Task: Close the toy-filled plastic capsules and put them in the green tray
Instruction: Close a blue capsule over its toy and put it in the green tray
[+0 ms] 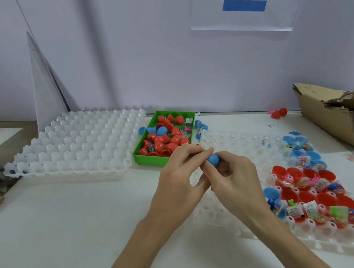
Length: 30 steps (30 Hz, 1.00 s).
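Hands first: your left hand (182,172) and right hand (234,176) meet in the middle of the bench (73,230), just near of the green tray (150,158). Both hold one blue capsule (213,159) between them. Your left grip pinches it with fingertips from the left. Your right grip is curled round it from the right. You cannot see the seam, so you cannot tell if it is shut all the way.

To do this step well, line up the two halves so the edges sit flat all round. Push them straight together with both thumbs. Do not twist hard, or one half may slip. Make sure no bit of toy bag pokes out at the seam, because that would likely stop it closing. It probably clicks when it is done. Give it a small tug to check.

Then move your hand far and a little left, and drop the capsule in the tray. The tray already holds many red capsules (164,143) and a blue one or two, so set it on top gently so nothing bounces out.

More work waits on your right. Open red halves (307,194) and blue halves (301,154) with toys sit in the white holder (248,144) there. Another white holder (75,141) sits on the far left.
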Available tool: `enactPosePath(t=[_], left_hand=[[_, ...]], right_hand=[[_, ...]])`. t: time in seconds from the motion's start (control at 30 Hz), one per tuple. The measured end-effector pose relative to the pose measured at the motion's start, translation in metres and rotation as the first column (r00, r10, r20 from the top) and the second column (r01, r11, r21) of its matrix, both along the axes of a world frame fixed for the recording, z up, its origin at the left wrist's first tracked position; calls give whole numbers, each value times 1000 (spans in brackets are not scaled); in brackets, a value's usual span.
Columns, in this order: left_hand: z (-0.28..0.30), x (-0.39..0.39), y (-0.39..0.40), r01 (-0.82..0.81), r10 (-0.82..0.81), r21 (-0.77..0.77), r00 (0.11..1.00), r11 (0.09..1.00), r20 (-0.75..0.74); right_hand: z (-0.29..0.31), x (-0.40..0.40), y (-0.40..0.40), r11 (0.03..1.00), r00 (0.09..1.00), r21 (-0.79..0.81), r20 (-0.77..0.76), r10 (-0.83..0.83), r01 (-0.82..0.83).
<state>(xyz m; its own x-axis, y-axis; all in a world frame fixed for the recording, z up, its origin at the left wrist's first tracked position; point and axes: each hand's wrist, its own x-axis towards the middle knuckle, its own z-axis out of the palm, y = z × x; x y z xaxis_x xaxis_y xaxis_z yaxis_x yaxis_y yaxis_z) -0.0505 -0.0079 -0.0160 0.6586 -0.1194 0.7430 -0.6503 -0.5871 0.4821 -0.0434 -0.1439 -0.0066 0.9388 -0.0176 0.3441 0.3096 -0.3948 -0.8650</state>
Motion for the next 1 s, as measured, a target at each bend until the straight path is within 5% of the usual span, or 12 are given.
enactPosePath(t=[0.2, 0.43, 0.57, 0.77, 1.0], left_hand=[[-2, 1, -1, -28, 28, 9, 999, 1000, 23], [0, 5, 9, 22, -35, 194, 997, 981, 63], [2, 1, 8, 25, -23, 23, 997, 999, -70], [0, 7, 11, -199, 186, 135, 977, 971, 103], [-3, 13, 15, -244, 217, 141, 959, 960, 183]], right_hand=[[3, -1, 3, 997, 999, 63, -29, 46, -44], [10, -3, 3, 874, 910, 469, -297, 290, -126], [13, -2, 0, 836, 879, 524, -308, 364, -162], [17, -1, 0, 762, 802, 607, -328, 499, -226], [21, -1, -2, 772, 843, 608, -307, 443, -184]])
